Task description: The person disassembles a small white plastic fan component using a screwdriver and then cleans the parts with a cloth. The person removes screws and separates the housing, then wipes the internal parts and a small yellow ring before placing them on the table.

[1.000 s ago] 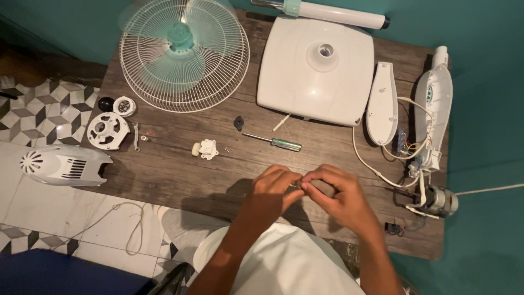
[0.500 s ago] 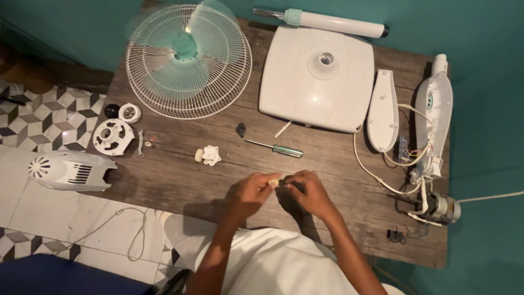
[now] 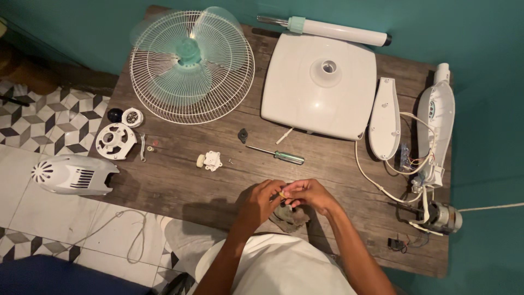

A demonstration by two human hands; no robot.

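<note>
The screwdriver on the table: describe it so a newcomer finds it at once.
Start at the square white fan base on the wooden table. Just below its lower left corner lies the screwdriver, the only tool with a thin metal shaft and green handle.

You work on a rough, matt wooden table [image 3: 180, 180] with worn grain. At upper left, the fan guard [image 3: 191, 65] is thin white wire over translucent green plastic blades. The square base [image 3: 319, 87] is smooth, glossy white plastic. The screwdriver [image 3: 275, 154] has a metal shaft and green plastic handle.
</note>
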